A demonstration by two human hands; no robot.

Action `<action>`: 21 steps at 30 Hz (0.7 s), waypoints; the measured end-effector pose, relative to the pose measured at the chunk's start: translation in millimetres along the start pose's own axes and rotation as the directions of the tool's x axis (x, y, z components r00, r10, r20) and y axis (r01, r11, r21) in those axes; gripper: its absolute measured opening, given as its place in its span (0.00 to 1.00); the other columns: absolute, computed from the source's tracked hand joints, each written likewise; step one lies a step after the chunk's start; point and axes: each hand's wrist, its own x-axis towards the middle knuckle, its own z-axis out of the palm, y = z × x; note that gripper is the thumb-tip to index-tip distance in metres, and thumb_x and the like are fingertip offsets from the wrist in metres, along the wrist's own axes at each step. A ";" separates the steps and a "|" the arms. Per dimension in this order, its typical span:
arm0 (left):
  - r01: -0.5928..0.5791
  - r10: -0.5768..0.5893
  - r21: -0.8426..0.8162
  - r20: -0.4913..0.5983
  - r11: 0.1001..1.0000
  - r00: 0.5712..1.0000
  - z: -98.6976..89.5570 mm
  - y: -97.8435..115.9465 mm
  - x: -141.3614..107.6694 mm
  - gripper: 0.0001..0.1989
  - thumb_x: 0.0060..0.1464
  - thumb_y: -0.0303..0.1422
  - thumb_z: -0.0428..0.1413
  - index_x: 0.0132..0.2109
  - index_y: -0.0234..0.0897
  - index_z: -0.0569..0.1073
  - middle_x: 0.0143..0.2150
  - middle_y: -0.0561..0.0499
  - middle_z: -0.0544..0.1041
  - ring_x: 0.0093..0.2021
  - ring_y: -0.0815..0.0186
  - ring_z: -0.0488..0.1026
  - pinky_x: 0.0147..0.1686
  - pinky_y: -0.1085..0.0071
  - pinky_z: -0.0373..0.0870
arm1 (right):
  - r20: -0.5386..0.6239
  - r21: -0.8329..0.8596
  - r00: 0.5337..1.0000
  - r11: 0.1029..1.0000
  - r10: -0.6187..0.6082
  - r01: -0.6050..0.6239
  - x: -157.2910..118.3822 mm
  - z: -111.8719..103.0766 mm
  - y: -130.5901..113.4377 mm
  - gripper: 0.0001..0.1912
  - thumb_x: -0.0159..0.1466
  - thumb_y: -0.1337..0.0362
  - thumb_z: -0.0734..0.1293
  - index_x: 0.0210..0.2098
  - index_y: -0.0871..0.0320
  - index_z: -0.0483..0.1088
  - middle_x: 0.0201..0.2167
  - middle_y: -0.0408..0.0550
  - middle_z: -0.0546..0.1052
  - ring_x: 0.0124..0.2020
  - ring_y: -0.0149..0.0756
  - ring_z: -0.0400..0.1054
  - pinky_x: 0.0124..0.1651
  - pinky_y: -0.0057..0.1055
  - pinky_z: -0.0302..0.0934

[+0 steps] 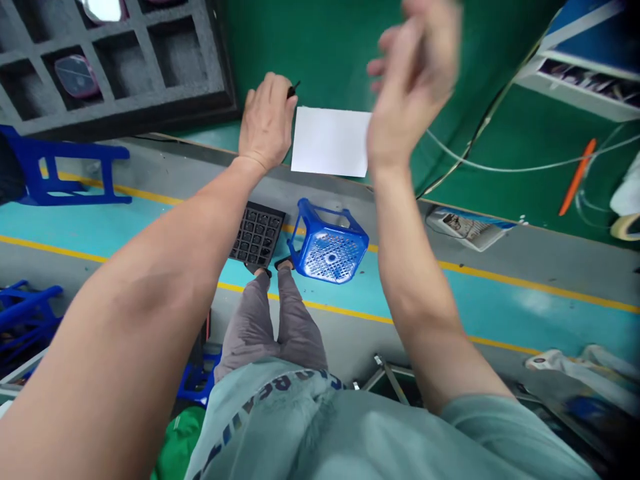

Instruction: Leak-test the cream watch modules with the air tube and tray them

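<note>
My left hand (267,123) rests at the near edge of a green mat (300,40), beside a white paper sheet (330,141). Its fingers are closed around a thin black object (293,89), and only the object's tip shows. My right hand (415,73) is raised above the far side of the sheet, blurred by motion. Its fingers are loosely apart, it holds nothing I can see, and it is not touching the sheet.
A grey foam tray (115,60) with square cells lies at upper left. A blue plastic stool (330,243) and a black grid tray (257,233) sit on the floor below the bench. An orange tool (577,177), white cables (525,163) and a tape roll (625,227) lie right.
</note>
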 end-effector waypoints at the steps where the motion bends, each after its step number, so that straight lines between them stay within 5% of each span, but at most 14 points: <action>1: 0.019 -0.019 -0.010 -0.014 1.000 1.000 -1.4 2.1 -0.8 0.27 0.71 0.50 0.28 0.56 0.49 0.67 0.58 0.38 0.73 0.54 0.47 0.62 0.58 0.46 0.55 | 0.145 -0.074 0.989 0.996 -0.041 0.052 -20.7 -4.5 -0.3 0.23 0.78 0.46 0.51 0.59 0.48 0.67 0.60 0.52 0.76 0.59 0.41 0.74 0.60 0.42 0.70; 3: 0.043 -0.044 -0.016 -0.029 0.999 0.999 -4.6 6.9 -3.0 0.27 0.72 0.48 0.28 0.59 0.51 0.67 0.58 0.42 0.73 0.54 0.49 0.62 0.59 0.48 0.56 | 0.353 -0.179 0.935 0.978 -0.041 0.111 -58.3 -9.9 2.4 0.21 0.78 0.49 0.53 0.59 0.48 0.70 0.67 0.52 0.72 0.73 0.45 0.61 0.75 0.54 0.55; 5: 0.044 -0.043 0.012 -0.009 0.999 0.999 -7.9 11.7 -4.7 0.27 0.74 0.48 0.28 0.60 0.48 0.67 0.58 0.43 0.73 0.55 0.51 0.62 0.61 0.50 0.57 | 0.453 -0.239 0.892 0.962 -0.009 0.131 -79.5 -13.4 9.3 0.20 0.77 0.52 0.54 0.60 0.48 0.70 0.72 0.52 0.69 0.78 0.47 0.53 0.79 0.61 0.43; 9: -0.031 0.021 0.123 0.088 0.992 0.996 -10.7 14.1 -0.8 0.26 0.75 0.46 0.34 0.60 0.33 0.67 0.59 0.35 0.72 0.57 0.49 0.63 0.61 0.48 0.57 | 0.502 -0.226 0.864 0.959 -0.033 0.168 -73.1 -23.8 25.1 0.20 0.77 0.54 0.54 0.62 0.43 0.69 0.75 0.45 0.64 0.79 0.40 0.49 0.82 0.56 0.36; 14: -0.043 0.011 0.215 0.148 0.976 0.989 -0.6 0.5 13.1 0.25 0.76 0.43 0.40 0.65 0.26 0.63 0.66 0.33 0.68 0.67 0.46 0.59 0.68 0.42 0.47 | 0.517 -0.146 0.854 0.989 0.052 0.029 -56.6 -34.4 24.7 0.14 0.74 0.50 0.63 0.57 0.41 0.70 0.66 0.43 0.74 0.81 0.42 0.45 0.79 0.59 0.50; 18: -0.066 0.034 0.196 0.161 0.978 0.986 1.6 -2.9 12.1 0.31 0.74 0.50 0.43 0.66 0.25 0.63 0.65 0.33 0.67 0.66 0.44 0.60 0.70 0.42 0.45 | 0.503 -0.108 0.853 0.989 0.142 -0.101 -56.4 -34.7 18.6 0.13 0.72 0.48 0.66 0.53 0.41 0.72 0.58 0.48 0.79 0.80 0.46 0.46 0.72 0.60 0.64; 21: -0.049 0.026 0.165 0.138 0.985 0.990 -2.2 -0.1 7.1 0.33 0.72 0.53 0.43 0.65 0.25 0.64 0.64 0.34 0.68 0.65 0.43 0.59 0.69 0.40 0.45 | 0.514 -0.096 0.849 0.991 0.126 -0.089 -55.9 -35.5 21.6 0.14 0.71 0.47 0.67 0.53 0.40 0.73 0.58 0.47 0.79 0.80 0.46 0.47 0.70 0.61 0.67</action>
